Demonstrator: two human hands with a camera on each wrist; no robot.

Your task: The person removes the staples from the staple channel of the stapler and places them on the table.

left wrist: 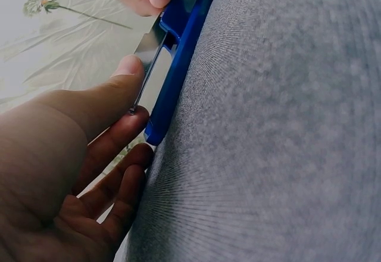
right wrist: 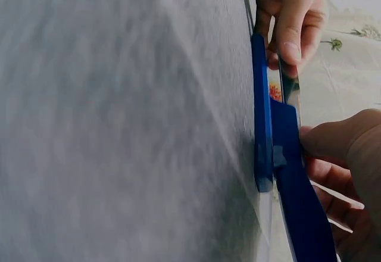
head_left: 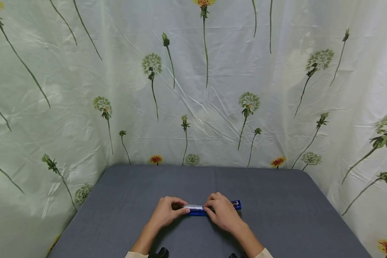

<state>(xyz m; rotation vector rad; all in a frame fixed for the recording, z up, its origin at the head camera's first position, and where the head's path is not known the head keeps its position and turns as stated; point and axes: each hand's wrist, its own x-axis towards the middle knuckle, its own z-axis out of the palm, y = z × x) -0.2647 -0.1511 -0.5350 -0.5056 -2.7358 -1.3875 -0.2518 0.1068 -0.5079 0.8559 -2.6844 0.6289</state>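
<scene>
A blue stapler [head_left: 198,212] lies across the table with its top cover [right wrist: 306,214] swung back past the hinge. Its silver metal magazine [head_left: 193,207] is exposed and stands at a slight angle over the blue base [left wrist: 178,80]. With thumb and index finger, my left hand [head_left: 165,212] pinches the free front end of the magazine; the other fingers curve below, near the base's tip. My right hand [head_left: 224,211] grips the stapler near its hinge, thumb on the near side. Its other fingertips are partly hidden behind the stapler. Whether staples lie in the magazine is too small to tell.
A grey cloth-covered table [head_left: 132,186] extends around the hands. Behind it and at both sides hangs a pale curtain [head_left: 219,118] printed with dandelions. Dark wrist straps [head_left: 162,252] show at the bottom edge.
</scene>
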